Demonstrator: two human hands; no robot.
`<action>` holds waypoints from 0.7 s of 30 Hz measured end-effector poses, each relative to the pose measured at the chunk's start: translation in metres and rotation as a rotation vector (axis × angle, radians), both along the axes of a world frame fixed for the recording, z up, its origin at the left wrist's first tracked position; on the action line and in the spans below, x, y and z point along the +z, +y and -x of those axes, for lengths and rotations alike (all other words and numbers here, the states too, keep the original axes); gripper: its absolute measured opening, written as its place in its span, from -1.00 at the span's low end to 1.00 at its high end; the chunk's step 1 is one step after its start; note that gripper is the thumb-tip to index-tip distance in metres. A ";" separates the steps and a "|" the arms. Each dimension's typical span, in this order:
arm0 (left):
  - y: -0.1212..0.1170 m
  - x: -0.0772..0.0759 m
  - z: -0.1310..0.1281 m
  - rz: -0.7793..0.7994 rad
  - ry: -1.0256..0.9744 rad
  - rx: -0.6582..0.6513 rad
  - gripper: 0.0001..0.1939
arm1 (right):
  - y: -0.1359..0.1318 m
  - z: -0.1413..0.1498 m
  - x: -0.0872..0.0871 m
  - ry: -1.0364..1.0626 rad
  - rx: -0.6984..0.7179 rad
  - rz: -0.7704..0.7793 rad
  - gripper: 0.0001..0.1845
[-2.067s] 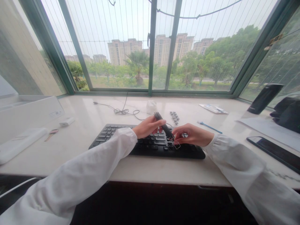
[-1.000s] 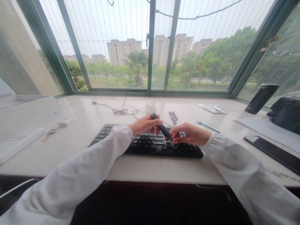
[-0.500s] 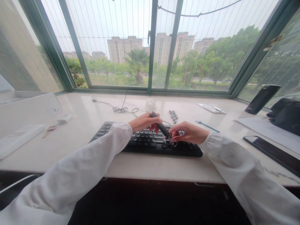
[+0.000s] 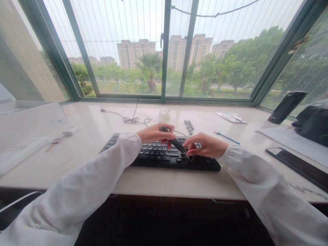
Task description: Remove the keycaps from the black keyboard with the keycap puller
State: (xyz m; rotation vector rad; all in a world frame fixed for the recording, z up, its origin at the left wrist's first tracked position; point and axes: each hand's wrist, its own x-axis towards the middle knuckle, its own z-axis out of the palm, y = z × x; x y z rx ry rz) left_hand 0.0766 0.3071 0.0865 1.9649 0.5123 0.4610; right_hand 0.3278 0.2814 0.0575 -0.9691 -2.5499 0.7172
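Black wire keycap puller [image 4: 176, 144] is being gripped by closed left hand [image 4: 153, 134], wire loop [image 4: 190, 158] being held above right part of black keyboard [image 4: 164, 158]. Half-curled right hand [image 4: 205, 145] is being held just beside loop; contact cannot be told. Label [image 4: 58, 122] on white box [image 4: 30, 126] is too small for being read.

Our left hand [image 4: 153, 133] curls closed, and our right hand [image 4: 205, 145] sits just beside it, fingers bent downward.
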 end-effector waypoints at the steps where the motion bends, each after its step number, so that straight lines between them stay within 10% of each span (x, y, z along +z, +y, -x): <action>1: -0.002 0.000 0.000 -0.029 -0.006 -0.022 -0.66 | -0.001 0.000 0.001 0.007 0.013 0.004 -0.57; 21: -0.007 -0.001 -0.002 -0.103 -0.006 0.069 -0.67 | 0.004 -0.002 -0.008 0.057 0.016 0.117 -0.57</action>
